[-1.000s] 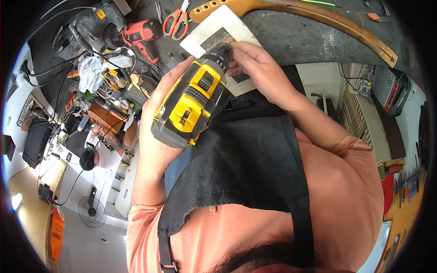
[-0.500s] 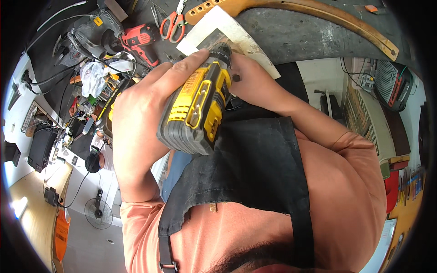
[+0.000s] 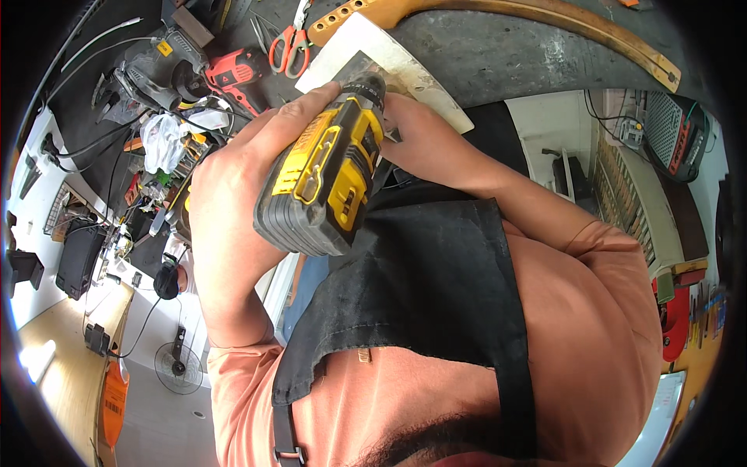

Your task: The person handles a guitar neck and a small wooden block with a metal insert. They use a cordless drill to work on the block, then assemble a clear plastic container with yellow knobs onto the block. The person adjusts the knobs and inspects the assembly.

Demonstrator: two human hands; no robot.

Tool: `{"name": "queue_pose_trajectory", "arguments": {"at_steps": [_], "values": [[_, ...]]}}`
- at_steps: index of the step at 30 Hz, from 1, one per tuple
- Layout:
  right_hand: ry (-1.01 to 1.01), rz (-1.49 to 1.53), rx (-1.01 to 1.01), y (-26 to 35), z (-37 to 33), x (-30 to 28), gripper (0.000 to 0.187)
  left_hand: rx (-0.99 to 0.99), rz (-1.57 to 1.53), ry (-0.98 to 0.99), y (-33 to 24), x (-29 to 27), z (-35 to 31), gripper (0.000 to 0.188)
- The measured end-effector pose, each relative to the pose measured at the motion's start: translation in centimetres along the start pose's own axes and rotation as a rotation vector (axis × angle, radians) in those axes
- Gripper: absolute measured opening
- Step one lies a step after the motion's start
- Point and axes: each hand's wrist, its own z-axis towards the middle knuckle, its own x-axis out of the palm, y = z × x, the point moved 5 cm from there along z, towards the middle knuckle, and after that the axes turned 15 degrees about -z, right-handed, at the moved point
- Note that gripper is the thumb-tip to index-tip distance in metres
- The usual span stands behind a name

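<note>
A yellow and black cordless drill (image 3: 319, 175) is gripped in my left hand (image 3: 241, 167), its battery end towards me and its chuck pointing away over the bench. Just right of the chuck is my right hand (image 3: 416, 136), fingers curled around something small and dark that is mostly hidden. Beneath the chuck and both hands lies a white, stained board (image 3: 436, 86) with a dark flat piece on it. The drill's tip and whatever it meets are out of sight behind the chuck and my fingers.
A wooden guitar neck (image 3: 529, 9) lies across the dark bench (image 3: 513, 58) beyond the board. Orange-handled scissors (image 3: 289, 53) and a red power tool (image 3: 236, 71) sit far left, near cables and a clear plastic bag (image 3: 162, 142). A black-grey speaker-like box (image 3: 673, 140) stands at right.
The drill and my left hand have shifted slightly left. My right hand has also moved a little left, staying beside the chuck. The head view has turned slightly.
</note>
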Motion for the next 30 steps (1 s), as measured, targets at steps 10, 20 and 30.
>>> {"name": "queue_pose_trajectory", "arguments": {"at_steps": [10, 20, 30], "values": [[0.011, -0.037, 0.002, 0.1, -0.1, -0.1, 0.031, 0.018, -0.039, -0.093, 0.6, 0.4, -1.1, 0.06], [0.032, -0.061, -0.004, 1.1, -0.2, -0.9, 0.028, 0.065, -0.088, -0.108, 1.2, 0.5, -1.7, 0.065], [0.419, 0.896, 0.328, 8.8, -2.6, -3.3, 0.067, 0.011, -0.101, -0.109, 1.6, 0.9, -2.0, 0.067]]}}
